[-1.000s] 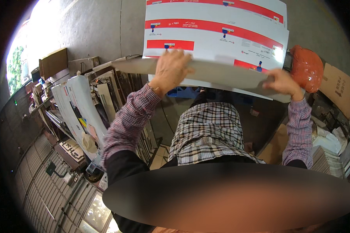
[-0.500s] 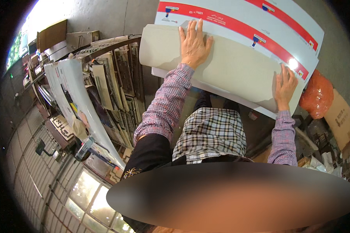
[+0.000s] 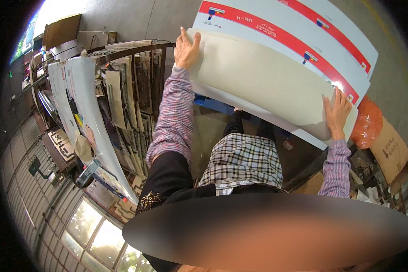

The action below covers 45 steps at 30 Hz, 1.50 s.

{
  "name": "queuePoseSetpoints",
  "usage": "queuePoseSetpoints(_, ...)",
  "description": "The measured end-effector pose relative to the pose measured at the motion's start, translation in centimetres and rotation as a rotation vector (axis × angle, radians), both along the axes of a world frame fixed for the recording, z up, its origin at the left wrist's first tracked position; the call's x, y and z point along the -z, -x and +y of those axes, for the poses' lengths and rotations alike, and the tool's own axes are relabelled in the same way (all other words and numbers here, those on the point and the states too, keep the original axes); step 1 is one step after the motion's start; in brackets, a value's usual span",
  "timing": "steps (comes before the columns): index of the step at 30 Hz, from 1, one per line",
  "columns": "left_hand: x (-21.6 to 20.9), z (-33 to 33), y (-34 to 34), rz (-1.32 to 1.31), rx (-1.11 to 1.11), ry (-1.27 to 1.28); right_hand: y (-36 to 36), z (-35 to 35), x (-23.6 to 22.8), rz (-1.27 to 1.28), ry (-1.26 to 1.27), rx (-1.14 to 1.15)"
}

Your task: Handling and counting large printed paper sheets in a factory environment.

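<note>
A plain beige paperboard sheet [image 3: 258, 68] lies before me, its face bare and slightly curved. Beyond it are white printed sheets with red bands [image 3: 303, 27], partly covered by it. My left hand [image 3: 186, 50] is at the sheet's left end, fingers stretched upward and thumb apart, against the edge. At the right end, my right hand [image 3: 336, 113] rests with its fingers spread on the sheet near its corner. Neither hand is visibly closed round anything. A white lower edge [image 3: 258, 111] of the stack shows beneath the beige sheet on my side.
Under the stack's left end shows a blue pallet [image 3: 213, 104]. An orange plastic bag [image 3: 367, 123] and a brown cardboard box [image 3: 391, 147] stand at the right. To my left is a rack of upright boards [image 3: 129, 95], with a large white printed panel [image 3: 84, 113] beside it.
My left hand has slid left and slightly down, from the sheet's upper part to its left end. My right hand stays near the right end. The view has shifted slightly.
</note>
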<state>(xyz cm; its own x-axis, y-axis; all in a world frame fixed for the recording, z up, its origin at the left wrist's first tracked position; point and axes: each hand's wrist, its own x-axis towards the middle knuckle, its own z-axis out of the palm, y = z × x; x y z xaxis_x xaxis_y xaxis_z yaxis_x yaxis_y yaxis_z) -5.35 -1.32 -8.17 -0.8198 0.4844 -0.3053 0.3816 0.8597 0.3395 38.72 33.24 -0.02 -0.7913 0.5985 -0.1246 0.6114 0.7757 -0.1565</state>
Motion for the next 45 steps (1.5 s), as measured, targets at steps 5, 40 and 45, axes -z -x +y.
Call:
queuePoseSetpoints(5, -7.5, -1.6, 2.3, -1.087, -0.588, -0.767, -0.4, 0.5, -14.6, -0.356, 0.491, -0.095)
queuePoseSetpoints(40, -17.4, -5.3, -9.9, -0.729, -0.232, -0.563, 18.9, 16.6, 0.0, -0.166, 0.765, -0.138)
queuePoseSetpoints(45, -9.3, -7.8, -6.1, -0.356, -0.029, -0.182, 19.1, 14.0, -9.6, -0.205, 0.929, -0.214)
